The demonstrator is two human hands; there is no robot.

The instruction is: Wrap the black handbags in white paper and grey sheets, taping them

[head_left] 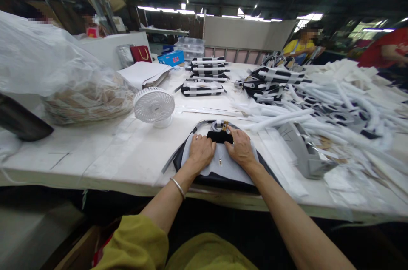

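Note:
In front of me at the table edge lies a black handbag (223, 181), its front covered by a pale grey sheet (207, 167). A small metal fitting (220, 162) shows through the sheet's middle. My left hand (202, 151) is closed on the bag's upper part, with the thumb beside a black flap (219, 137). On the other side of the flap, my right hand (241, 146) grips the bag, its forefinger by a gold-coloured clasp (225, 126). A wrapped handle or strap curves behind the clasp. What lies under my fingers is partly hidden.
A white fan (154, 106) stands to the left, near a large clear plastic bag (86, 95). Wrapped black bags (204, 89) are stacked ahead. White strips (287, 117) heap up on the right, beside a grey tape dispenser (302, 151). Other people work farther back.

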